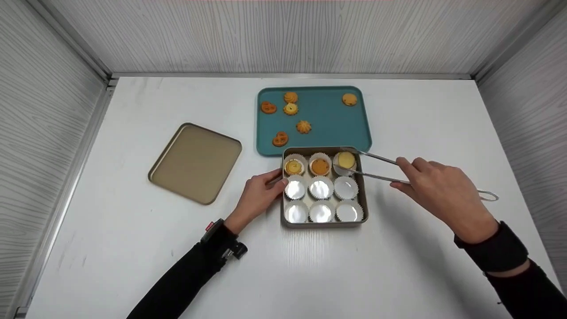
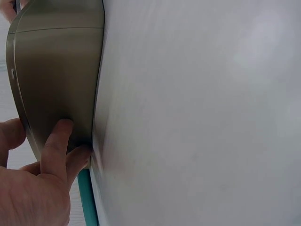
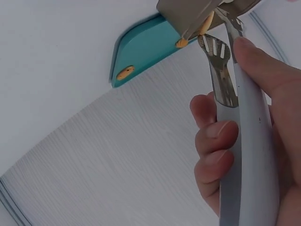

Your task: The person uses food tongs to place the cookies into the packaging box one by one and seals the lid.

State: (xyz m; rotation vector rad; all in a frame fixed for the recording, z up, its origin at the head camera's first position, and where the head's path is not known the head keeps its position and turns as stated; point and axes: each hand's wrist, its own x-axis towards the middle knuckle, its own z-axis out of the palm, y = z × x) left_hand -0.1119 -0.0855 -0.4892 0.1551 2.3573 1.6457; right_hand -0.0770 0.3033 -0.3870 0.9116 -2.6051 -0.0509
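Observation:
In the head view my right hand [image 1: 443,195] grips metal tongs [image 1: 381,178] from the right, fingers wrapped round the handles in the right wrist view. The tongs' tips lie either side of a pale round cookie [image 1: 346,160] at the far right paper cup of a rectangular tin [image 1: 325,224]. Whether they squeeze it, I cannot tell. My left hand [image 1: 261,192] holds the tin's left wall, thumb at the rim and fingertips against the outer side [image 2: 56,80]. A yellow cookie [image 1: 293,167] and an orange-brown cookie [image 1: 320,167] sit in the other two back-row cups.
Behind the tin lies a teal tray [image 1: 328,119] bearing pretzel-shaped cookies [image 1: 280,139], a star-shaped cookie [image 1: 304,127] and other round cookies [image 1: 349,99]. A gold-brown lid-like tray [image 1: 195,164] lies to the left. Pale walls [image 1: 283,40] enclose the white table.

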